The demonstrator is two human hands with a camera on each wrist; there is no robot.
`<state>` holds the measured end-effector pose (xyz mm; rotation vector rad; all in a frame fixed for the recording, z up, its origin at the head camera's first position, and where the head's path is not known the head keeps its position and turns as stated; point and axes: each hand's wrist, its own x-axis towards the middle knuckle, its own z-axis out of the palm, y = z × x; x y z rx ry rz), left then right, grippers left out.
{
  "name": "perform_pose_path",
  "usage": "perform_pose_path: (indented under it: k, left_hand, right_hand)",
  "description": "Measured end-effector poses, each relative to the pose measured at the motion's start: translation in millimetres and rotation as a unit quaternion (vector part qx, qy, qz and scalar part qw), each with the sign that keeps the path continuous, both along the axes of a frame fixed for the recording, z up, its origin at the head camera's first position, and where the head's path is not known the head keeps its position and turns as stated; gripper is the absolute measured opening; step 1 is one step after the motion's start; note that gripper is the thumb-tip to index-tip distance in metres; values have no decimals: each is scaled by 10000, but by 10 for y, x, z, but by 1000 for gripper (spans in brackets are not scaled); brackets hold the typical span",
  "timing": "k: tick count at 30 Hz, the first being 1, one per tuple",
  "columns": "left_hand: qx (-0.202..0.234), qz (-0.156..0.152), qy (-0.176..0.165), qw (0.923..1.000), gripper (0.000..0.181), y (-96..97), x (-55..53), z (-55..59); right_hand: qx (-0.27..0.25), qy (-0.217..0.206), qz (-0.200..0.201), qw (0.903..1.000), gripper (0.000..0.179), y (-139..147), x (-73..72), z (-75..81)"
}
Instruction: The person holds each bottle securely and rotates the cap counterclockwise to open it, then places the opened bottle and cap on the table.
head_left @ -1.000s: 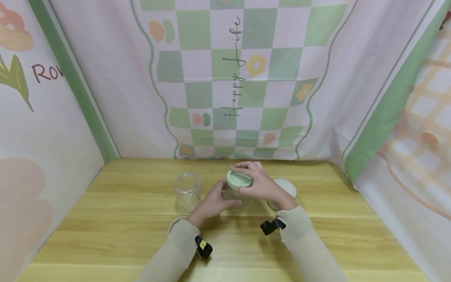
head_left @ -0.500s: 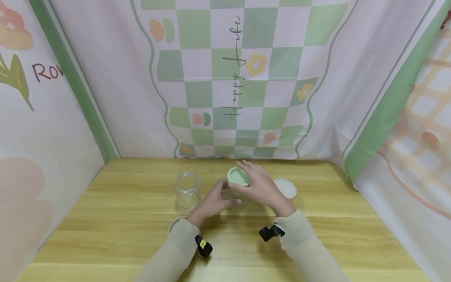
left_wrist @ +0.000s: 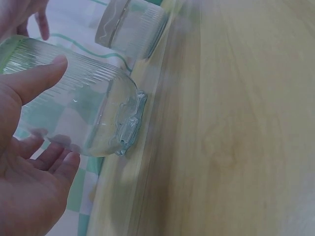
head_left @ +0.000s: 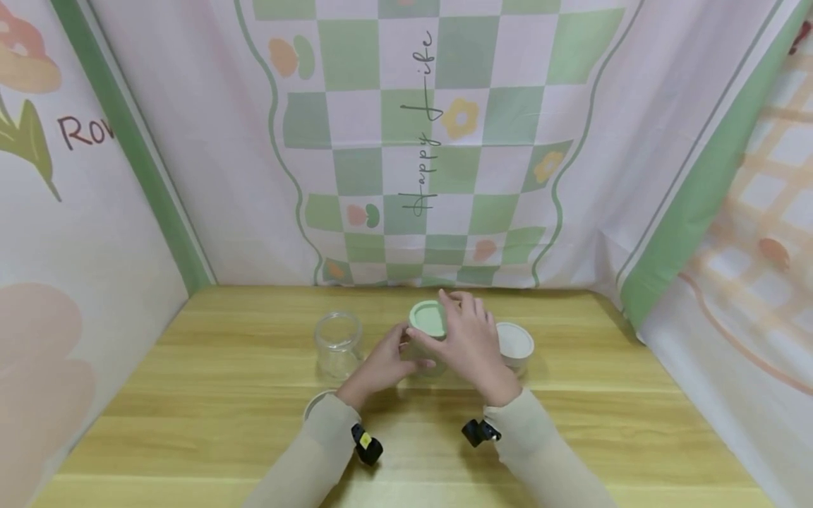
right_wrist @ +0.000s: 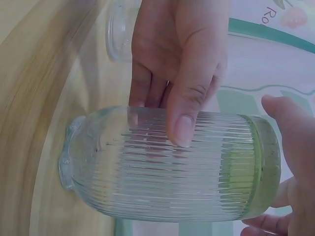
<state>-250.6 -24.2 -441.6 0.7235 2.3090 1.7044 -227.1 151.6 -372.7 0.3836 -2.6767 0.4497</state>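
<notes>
Holding the upright ribbed jar (right_wrist: pixel 162 187) on the worktop (head_left: pixel 222 402), the left hand (head_left: pixel 381 361) wraps its 9 o'clock side. The right hand (head_left: pixel 471 346) has swung from over the green lid (head_left: pixel 427 319) to 3 o'clock, spread wide, perhaps re-gripping; contact I cannot tell. Around them: open jar (head_left: pixel 339 346) at 9, sleeve-hidden round rim (head_left: pixel 310 404) at 8, white-lidded jar (head_left: pixel 516 342) at 3, crowding that hand.

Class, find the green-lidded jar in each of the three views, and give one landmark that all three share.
Head: the green-lidded jar is below centre, its glass mostly hidden.
Left wrist: at upper left, sideways in the picture, base pointing right.
Right wrist: lower middle, sideways, its green lid on the right.
Shared landmark: the left hand, holding the jar.
</notes>
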Motion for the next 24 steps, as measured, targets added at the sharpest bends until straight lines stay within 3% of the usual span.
perform_pose_path:
  k: [5, 13, 24]
  left_hand:
    - [-58, 21, 21, 10000, 79, -4, -5, -15]
    - [-109, 20, -27, 9999, 79, -17, -14, -33]
    - [-128, -82, -5, 9999, 79, -21, -24, -38]
  right_hand:
    - [107, 115, 41, 9999, 88, -10, 10, -15]
    - [27, 104, 535, 9985, 86, 53, -13, -41]
    - [-1046, -385, 1013, 9886, 84, 164, -127, -124]
